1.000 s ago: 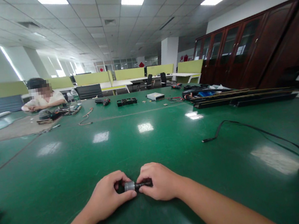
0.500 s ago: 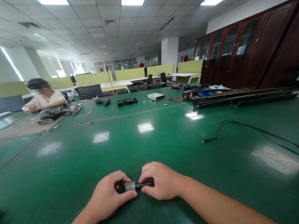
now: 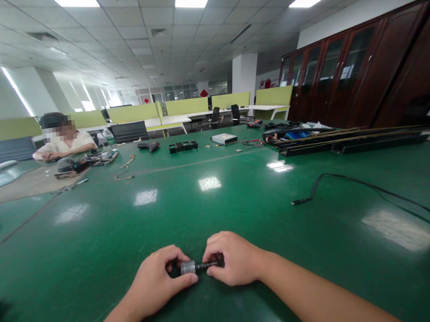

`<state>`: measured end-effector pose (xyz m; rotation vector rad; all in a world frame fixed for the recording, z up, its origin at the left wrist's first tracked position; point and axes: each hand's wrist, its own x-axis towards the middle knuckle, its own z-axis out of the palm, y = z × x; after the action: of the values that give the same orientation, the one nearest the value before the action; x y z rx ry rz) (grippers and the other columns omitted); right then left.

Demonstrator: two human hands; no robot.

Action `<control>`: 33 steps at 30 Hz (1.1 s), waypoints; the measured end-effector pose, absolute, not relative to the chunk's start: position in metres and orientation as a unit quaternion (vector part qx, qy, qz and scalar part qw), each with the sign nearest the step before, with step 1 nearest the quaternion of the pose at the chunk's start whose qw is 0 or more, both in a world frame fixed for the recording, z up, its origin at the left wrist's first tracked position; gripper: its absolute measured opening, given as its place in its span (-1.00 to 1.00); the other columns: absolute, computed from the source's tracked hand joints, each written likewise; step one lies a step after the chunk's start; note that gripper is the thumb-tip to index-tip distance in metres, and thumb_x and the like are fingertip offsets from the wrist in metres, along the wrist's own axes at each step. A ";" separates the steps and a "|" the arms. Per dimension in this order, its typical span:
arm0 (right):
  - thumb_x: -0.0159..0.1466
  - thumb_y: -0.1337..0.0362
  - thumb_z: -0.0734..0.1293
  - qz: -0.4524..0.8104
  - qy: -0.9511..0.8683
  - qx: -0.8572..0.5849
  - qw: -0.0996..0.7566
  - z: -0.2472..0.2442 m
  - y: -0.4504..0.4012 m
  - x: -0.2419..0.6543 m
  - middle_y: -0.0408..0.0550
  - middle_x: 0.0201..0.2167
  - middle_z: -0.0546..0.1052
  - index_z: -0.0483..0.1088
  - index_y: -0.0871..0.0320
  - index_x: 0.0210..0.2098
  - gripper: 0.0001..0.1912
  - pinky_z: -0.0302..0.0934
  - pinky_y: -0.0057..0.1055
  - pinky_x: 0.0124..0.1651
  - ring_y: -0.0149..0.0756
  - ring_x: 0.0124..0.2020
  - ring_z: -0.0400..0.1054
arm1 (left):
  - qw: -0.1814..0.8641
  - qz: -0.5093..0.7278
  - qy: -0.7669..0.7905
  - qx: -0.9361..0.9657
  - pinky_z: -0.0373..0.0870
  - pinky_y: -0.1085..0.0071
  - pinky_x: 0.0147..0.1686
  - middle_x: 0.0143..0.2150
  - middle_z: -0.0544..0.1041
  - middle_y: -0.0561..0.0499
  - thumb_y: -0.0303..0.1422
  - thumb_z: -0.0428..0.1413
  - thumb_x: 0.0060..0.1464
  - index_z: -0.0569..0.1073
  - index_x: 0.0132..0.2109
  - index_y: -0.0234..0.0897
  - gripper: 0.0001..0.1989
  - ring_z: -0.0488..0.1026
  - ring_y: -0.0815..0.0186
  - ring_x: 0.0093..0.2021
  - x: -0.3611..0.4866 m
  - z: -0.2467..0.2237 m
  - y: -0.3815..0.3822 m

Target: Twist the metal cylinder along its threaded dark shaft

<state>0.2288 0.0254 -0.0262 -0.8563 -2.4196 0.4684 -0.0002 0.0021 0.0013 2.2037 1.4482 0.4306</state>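
Note:
Low over the near part of the green table, both hands meet at one small part. My left hand is closed with fingers and thumb around a silver metal cylinder. A dark ridged shaft, which looks like a threaded rod or screw, sticks out of the cylinder's right side. My right hand pinches the dark shaft near its right end. The cylinder's left end and the shaft's far end are partly hidden by my fingers.
A black cable curves across the right side. Black metal rails lie at the back right. A white box, a black module and a dark power tool sit along the far edge. Another person sits back left.
My right hand has shifted very slightly to the right. A little more of the dark shaft shows between the cylinder and my right fingers. My left hand stays nearly still.

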 end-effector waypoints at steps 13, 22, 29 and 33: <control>0.02 0.33 0.42 0.190 -0.889 -0.318 0.269 -0.025 0.026 0.231 -0.19 -0.52 0.44 0.51 0.15 -0.41 -0.90 0.13 -0.47 -0.36 -0.40 -0.48 0.29 | 0.225 0.152 0.527 0.805 0.20 0.44 -0.35 -0.34 0.51 0.09 -0.10 0.25 -0.01 0.55 -0.25 -0.19 -0.73 0.39 0.28 -0.33 -0.001 0.001 0.001; 0.02 0.35 0.41 0.202 -0.885 -0.324 0.265 -0.026 0.028 0.235 -0.19 -0.53 0.42 0.50 0.16 -0.42 -0.91 0.12 -0.50 -0.40 -0.42 -0.50 0.27 | 0.226 0.152 0.529 0.804 0.21 0.44 -0.34 -0.33 0.52 0.08 -0.10 0.23 0.00 0.55 -0.24 -0.19 -0.72 0.40 0.27 -0.32 0.000 0.002 0.000; 0.03 0.37 0.40 0.203 -0.885 -0.329 0.258 -0.025 0.030 0.238 -0.19 -0.53 0.42 0.50 0.17 -0.43 -0.92 0.12 -0.49 -0.41 -0.42 -0.50 0.27 | 0.221 0.153 0.528 0.805 0.21 0.44 -0.35 -0.33 0.53 0.07 -0.08 0.20 0.02 0.55 -0.24 -0.19 -0.72 0.40 0.27 -0.33 0.001 0.004 0.001; 0.04 0.35 0.41 0.206 -0.884 -0.334 0.255 -0.022 0.029 0.238 -0.18 -0.53 0.42 0.51 0.18 -0.42 -0.93 0.12 -0.49 -0.41 -0.42 -0.50 0.27 | 0.219 0.152 0.531 0.805 0.21 0.44 -0.35 -0.33 0.52 0.07 -0.08 0.21 0.02 0.55 -0.24 -0.18 -0.72 0.39 0.27 -0.33 0.001 0.003 0.000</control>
<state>0.2382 0.0289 -0.0222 -0.9069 -2.4000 0.5588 0.0009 -0.0003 0.0034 2.2261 1.4682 0.4208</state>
